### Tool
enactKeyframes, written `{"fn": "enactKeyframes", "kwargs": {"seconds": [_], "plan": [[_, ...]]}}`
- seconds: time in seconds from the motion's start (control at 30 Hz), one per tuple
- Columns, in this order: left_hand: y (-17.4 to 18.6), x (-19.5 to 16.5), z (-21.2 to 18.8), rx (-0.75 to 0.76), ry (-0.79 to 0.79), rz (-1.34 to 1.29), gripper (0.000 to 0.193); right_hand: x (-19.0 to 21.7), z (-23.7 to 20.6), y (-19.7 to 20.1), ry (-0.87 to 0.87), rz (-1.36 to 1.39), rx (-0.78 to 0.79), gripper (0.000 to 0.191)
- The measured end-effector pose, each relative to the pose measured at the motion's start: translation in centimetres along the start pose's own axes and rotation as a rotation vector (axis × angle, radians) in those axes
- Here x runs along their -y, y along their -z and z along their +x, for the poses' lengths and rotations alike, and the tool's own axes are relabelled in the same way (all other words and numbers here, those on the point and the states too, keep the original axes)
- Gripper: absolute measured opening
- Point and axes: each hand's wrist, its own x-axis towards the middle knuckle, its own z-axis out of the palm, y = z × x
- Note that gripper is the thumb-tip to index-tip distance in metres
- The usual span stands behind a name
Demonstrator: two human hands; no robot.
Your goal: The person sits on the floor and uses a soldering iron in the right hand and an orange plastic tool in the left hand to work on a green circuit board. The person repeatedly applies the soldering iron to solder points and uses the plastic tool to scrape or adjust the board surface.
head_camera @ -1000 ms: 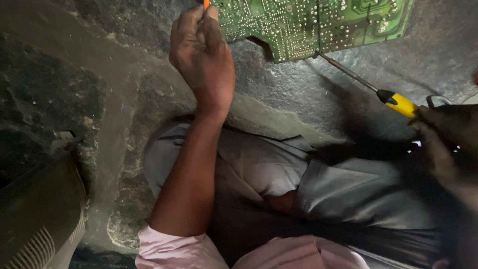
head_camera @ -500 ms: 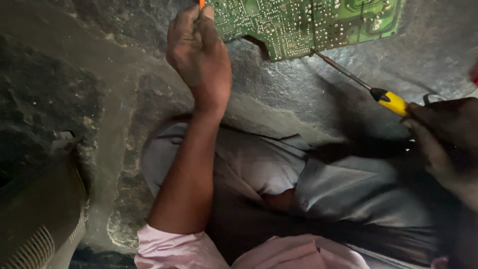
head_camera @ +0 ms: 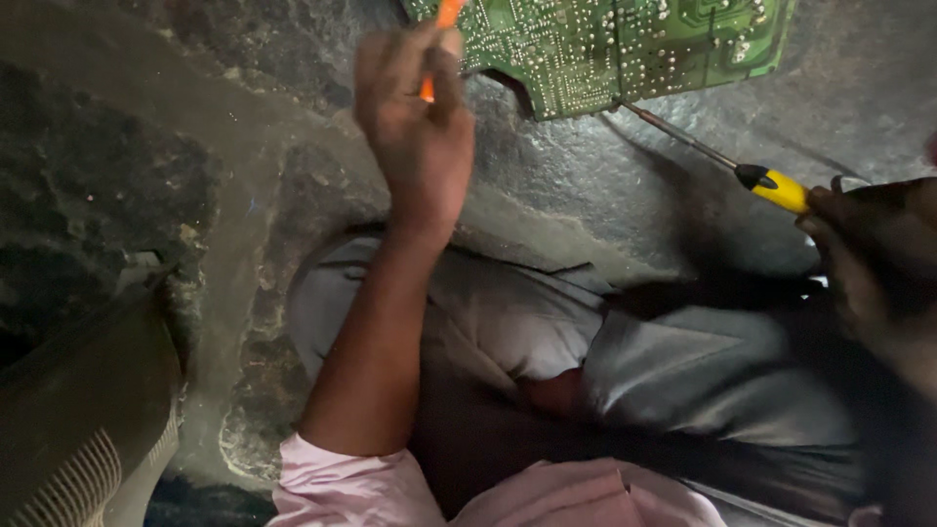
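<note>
A green circuit board (head_camera: 625, 44) lies solder side up on the rough stone floor at the top of the head view. My left hand (head_camera: 410, 127) is closed around a thin orange tool (head_camera: 439, 39) whose tip rests on the board's left edge. At the right edge my right hand (head_camera: 878, 263), dark and in shadow, grips the yellow-and-black handle of a screwdriver (head_camera: 771, 187). The screwdriver's metal shaft runs up and left, with its tip at the board's lower edge.
My grey-trousered legs (head_camera: 683, 381) are folded below the hands, with pink sleeves (head_camera: 332, 483) at the bottom. A dark ribbed plastic casing (head_camera: 78, 429) sits at the lower left on the cracked stone floor (head_camera: 176, 146).
The view has shifted slightly. My left hand has lifted a little so more of the orange tool shows. The screwdriver stays at the board's lower edge.
</note>
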Motion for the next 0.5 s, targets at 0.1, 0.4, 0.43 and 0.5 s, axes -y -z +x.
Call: {"fn": "enactKeyframes", "kwargs": {"seconds": [0.1, 0.4, 0.43, 0.5], "plan": [[-0.6, -1.0, -0.1, 0.238, -0.030, 0.028, 0.014, 1.4, 0.0, 0.5, -0.159, 0.095, 0.054, 0.024], [-1.9, -1.6, -0.3, 0.449, -0.226, -0.057, 0.011, -0.2, 0.2, 0.2, 0.145, 0.005, -0.055, 0.020], [-2.1, -1.7, -0.4, 0.460, -0.233, -0.032, 0.010, -0.6, 0.1, 0.1, 0.172, 0.030, -0.069, 0.019], [-2.3, -1.7, -0.5, 0.458, -0.249, 0.019, 0.011, -1.4, 0.2, -0.1, 0.189, 0.038, -0.081, 0.017]]}}
